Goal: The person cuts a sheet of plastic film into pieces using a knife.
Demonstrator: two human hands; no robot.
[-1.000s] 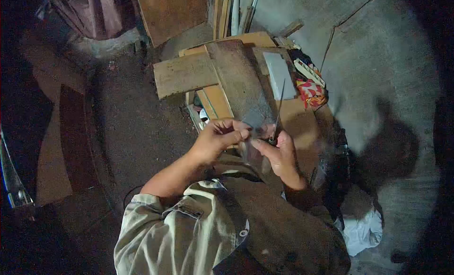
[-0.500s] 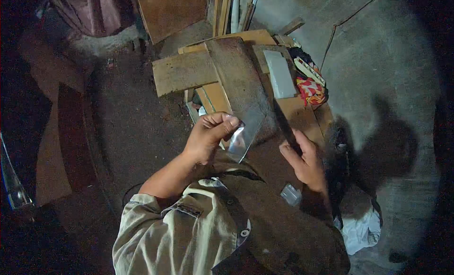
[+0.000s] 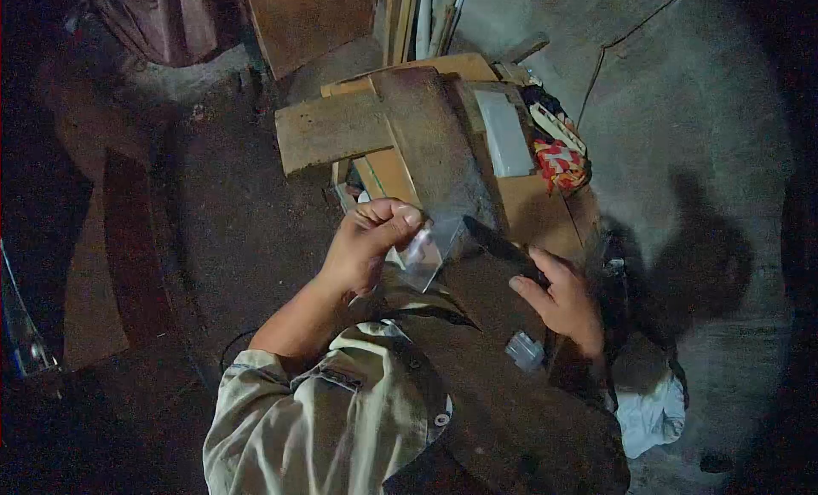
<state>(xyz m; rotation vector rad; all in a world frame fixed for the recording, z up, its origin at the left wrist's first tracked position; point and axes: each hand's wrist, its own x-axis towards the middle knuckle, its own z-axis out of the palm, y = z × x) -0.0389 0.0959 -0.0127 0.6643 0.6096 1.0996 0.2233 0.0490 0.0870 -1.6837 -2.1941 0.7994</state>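
Between its thumb and fingers, my left hand pinches a clear plastic piece, which hangs to the right of the fingertips. My right hand grips a dark knife whose tip points up and left, close to the plastic's upper right edge. Whether the blade touches the plastic I cannot tell. Another small clear plastic piece lies on the dark cloth over my lap, below my right hand.
Ahead lie stacked wooden boards, with a white slab on them. A red and white cloth sits at their right. A white bag rests at the lower right, and wooden strips stand at the back.
My hands have moved apart, the right one going right and down. The knife has swung to point left toward the plastic. A small plastic piece now shows on my lap.
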